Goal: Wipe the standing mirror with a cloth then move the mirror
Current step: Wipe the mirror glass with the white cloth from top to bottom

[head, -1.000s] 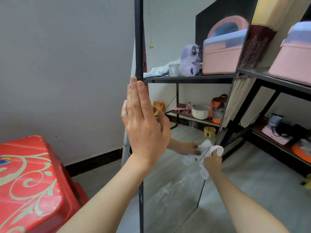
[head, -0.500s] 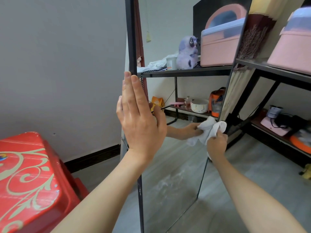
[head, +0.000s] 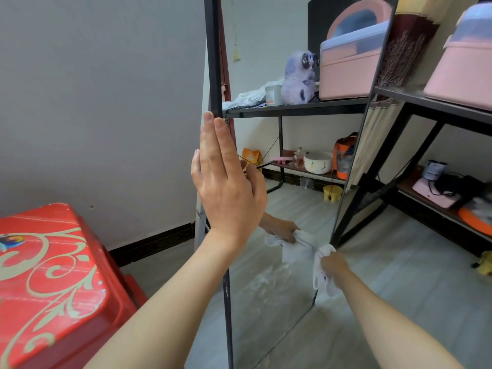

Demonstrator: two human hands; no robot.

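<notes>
Head view: wiping is judged underway, not done. The mirror [head: 279, 288] stands upright w/ its near frame edge steadied by the left hand [head: 229, 187], fingers flat & open, nothing grasped, while the cloth [head: 323, 272] is bunched in the closed right hand [head: 334, 265] & pressed at the mirror's far edge, low down; whitish smears are left on the glass below the cloth, & the move is not yet begun. Containers: right of the mirror a pink lidded box [head: 463, 73] is seen on the shelf [head: 436, 102], contents hidden; left of the mirror, a red tub [head: 50, 265] is seen, upturned it seems.
</notes>
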